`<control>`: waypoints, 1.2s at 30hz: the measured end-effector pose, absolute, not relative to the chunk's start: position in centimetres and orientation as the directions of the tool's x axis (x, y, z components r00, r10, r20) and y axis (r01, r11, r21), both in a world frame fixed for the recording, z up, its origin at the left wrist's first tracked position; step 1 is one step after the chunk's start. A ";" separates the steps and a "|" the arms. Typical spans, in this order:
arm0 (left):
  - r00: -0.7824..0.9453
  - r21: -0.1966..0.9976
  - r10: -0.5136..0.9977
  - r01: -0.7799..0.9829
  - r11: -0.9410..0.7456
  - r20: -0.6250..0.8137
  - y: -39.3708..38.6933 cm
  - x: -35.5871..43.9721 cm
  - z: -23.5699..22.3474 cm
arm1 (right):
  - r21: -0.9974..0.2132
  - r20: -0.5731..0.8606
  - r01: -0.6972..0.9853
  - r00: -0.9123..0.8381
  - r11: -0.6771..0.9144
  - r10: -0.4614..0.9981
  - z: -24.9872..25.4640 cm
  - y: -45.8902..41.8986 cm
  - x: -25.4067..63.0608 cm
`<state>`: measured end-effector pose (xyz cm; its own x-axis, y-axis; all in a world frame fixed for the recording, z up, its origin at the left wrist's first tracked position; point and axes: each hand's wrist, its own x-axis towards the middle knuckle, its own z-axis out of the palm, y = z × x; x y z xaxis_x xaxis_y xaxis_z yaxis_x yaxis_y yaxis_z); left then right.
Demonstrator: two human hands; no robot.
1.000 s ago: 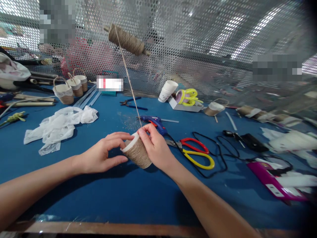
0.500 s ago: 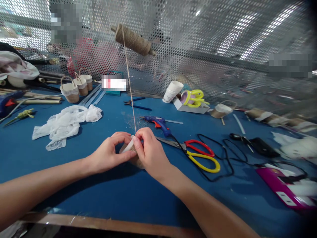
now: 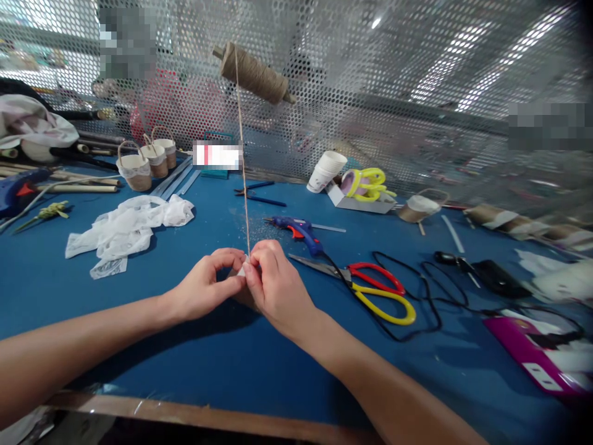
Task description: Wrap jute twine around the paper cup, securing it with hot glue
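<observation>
Your left hand [image 3: 201, 287] is closed on the edge of the cup [image 3: 241, 271], mostly hidden between your hands over the blue table [image 3: 222, 364], probably to keep it from wobbling. Your right hand [image 3: 278, 290] pinches the string [image 3: 241, 123] against the cup's rim, perhaps so the string runs straight and tight from the roll [image 3: 254, 74] up high. Your arms slant in from both sides, and your fingertips nearly meet.
</observation>
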<state>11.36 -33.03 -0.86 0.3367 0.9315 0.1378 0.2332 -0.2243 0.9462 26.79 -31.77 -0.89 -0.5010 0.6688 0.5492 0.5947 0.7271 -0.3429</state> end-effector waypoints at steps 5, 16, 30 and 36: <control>0.349 0.944 0.925 0.228 -0.238 0.149 -33.1 11.3 -0.9 | -0.367 0.546 0.581 -0.497 0.726 0.674 -0.5 -31.6 26.9; 0.462 0.714 0.777 0.354 -0.604 0.428 -33.5 10.8 -0.8 | -0.209 0.202 0.975 -0.039 0.082 0.979 0.3 -24.0 34.2; 0.817 0.481 0.383 0.151 -0.864 0.431 -36.1 11.4 0.5 | -0.183 -0.082 0.981 0.041 -0.056 0.996 -0.8 -21.1 34.1; 0.420 0.830 0.830 0.254 -0.496 0.368 -32.4 10.3 -1.5 | -0.460 0.058 0.887 0.068 -0.034 0.996 0.9 -22.8 33.7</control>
